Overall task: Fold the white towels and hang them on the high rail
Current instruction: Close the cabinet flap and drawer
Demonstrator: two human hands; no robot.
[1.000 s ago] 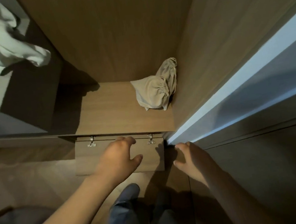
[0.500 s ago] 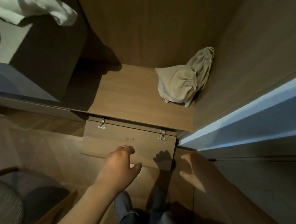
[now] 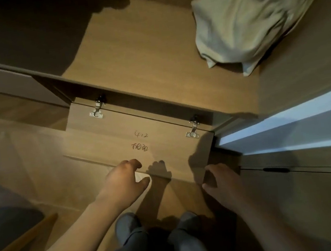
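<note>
A crumpled pale cloth [image 3: 251, 15] lies in the back right corner of the wooden wardrobe shelf [image 3: 141, 61]. Below the shelf's front edge a hinged wooden flap [image 3: 163, 146] hangs open towards me, with handwriting on it. My left hand [image 3: 123, 181] is at the flap's lower edge, fingers curled over the top and thumb underneath. My right hand [image 3: 220, 179] is at the flap's lower right corner, fingers and thumb either side of it. No rail is in view.
Two metal hinges [image 3: 97, 111] [image 3: 192, 130] join the flap to the shelf. A pale sliding door edge [image 3: 287, 130] runs along the right. My legs [image 3: 155, 248] stand on the wooden floor. A dark chair seat [image 3: 7, 228] sits at the lower left.
The view has dropped closer to the flap, and the white towel at the upper left has left the frame. Both hands have moved onto the flap's lower edge.
</note>
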